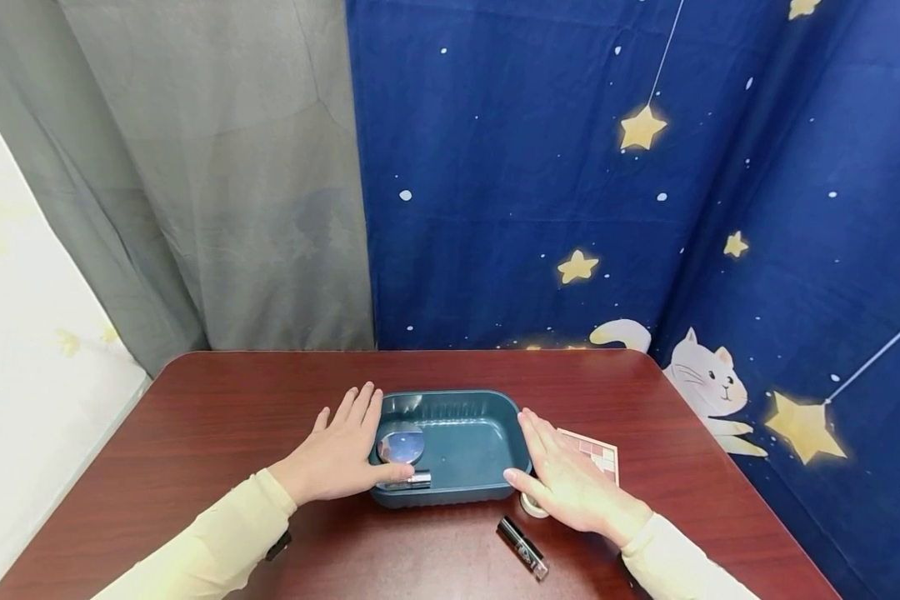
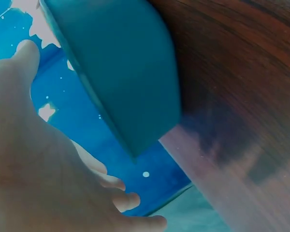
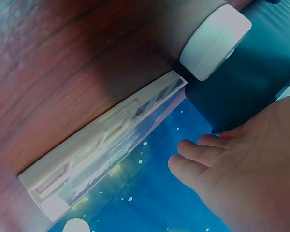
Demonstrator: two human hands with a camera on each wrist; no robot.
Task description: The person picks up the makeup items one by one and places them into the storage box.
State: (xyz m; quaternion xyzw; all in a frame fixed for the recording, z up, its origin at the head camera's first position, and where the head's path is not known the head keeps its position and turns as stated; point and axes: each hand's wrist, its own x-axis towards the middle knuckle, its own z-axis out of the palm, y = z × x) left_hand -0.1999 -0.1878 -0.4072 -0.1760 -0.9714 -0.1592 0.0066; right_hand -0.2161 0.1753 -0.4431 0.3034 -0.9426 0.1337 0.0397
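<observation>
At the frame's lower centre, I see the left hand [image 1: 339, 458] and right hand [image 1: 573, 483], both straight-fingered, bracketing the tray [image 1: 468, 454], apparently positioning it; the next move likely calls for even pressure at both ends.

The tray [image 1: 465, 457], centre of the frame, looks like smooth, semi-gloss plastic with a ribbed inner wall. The round disc [image 1: 401, 447] at its left end: mirror-bright. From here, the table [image 1: 240, 417] below reads as polished, glossy wood; the curtain [image 1: 510, 125], upper right, matt cloth.
</observation>
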